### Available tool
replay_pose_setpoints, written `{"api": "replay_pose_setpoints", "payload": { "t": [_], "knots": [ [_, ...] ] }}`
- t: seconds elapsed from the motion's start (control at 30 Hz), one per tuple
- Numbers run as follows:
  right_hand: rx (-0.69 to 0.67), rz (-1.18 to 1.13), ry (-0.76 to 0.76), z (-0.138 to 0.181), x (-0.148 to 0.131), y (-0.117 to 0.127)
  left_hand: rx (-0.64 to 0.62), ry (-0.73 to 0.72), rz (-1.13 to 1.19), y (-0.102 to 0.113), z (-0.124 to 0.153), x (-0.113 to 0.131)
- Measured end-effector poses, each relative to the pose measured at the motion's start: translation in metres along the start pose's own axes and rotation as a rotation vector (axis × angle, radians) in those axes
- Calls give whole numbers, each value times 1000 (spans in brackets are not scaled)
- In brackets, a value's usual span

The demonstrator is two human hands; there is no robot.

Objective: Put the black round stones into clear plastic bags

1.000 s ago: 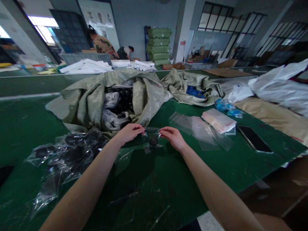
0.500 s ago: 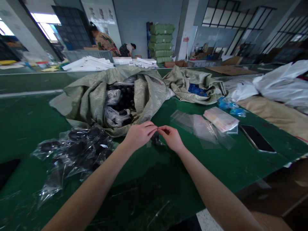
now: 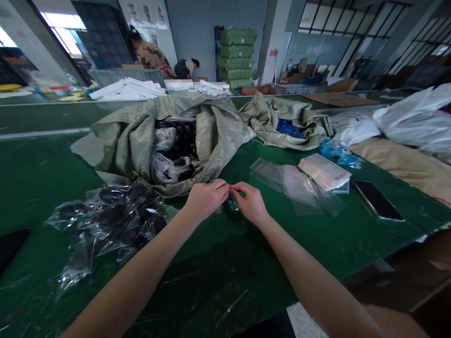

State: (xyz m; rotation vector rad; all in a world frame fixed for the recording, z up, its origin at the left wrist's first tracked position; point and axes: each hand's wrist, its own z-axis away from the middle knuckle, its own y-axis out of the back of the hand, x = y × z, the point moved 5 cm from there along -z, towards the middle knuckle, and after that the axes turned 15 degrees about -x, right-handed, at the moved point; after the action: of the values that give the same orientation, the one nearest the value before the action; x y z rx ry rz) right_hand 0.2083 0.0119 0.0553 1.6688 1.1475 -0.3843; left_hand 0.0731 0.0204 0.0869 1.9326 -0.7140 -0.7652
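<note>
Just in front of the large sack, my left hand [image 3: 206, 199] and my right hand [image 3: 250, 203] meet with fingertips pinched together. Both grip the top of a small clear plastic bag [image 3: 232, 205], which holds a black object; my fingers hide most of it. To the left lies a pile of black rounded items in clear bags [image 3: 114, 216]. Behind my hands, an open woven sack [image 3: 218, 136] contains black round pieces [image 3: 183, 138] and some plastic wrapping. Flat clear bags [image 3: 299, 190] are spread right of my right hand, beside a stack of bags [image 3: 324, 171].
A phone [image 3: 377, 199] lies on the green table [image 3: 225, 267] at right. Behind it are blue wrapped items [image 3: 333, 149] and a second sack [image 3: 257, 115] with blue contents. White plastic sacks [image 3: 419, 117] stand far right. Two people [image 3: 151, 56] work in the background.
My hands stay pinched on the bag, with the left fingers slightly shifted. The view has tilted a little; the other things on the table keep their places.
</note>
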Motion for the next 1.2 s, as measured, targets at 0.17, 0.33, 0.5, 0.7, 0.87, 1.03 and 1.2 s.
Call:
{"api": "replay_pose_setpoints", "payload": {
  "t": [0.17,0.33,0.5,0.7,0.87,1.03,1.2],
  "knots": [
    [-15,36,43,1,-6,-1,-24,43,73,0,-2,-3],
    [-15,24,63,2,-8,-2,5,119,212,1,-3,-14],
    [0,-24,-26,2,0,-3,25,85,373,4,-3,-22],
    [-11,-52,-66,1,9,-3,-1,-44,263,-1,-1,-14],
    [-42,-62,-40,-1,10,-1,3,-61,174,-5,1,-9],
    [-70,-69,-27,-1,10,2,44,-64,197,-2,0,-7],
    [-95,-65,-29,0,7,5,5,-77,246,-6,-1,-9]
  ]
}}
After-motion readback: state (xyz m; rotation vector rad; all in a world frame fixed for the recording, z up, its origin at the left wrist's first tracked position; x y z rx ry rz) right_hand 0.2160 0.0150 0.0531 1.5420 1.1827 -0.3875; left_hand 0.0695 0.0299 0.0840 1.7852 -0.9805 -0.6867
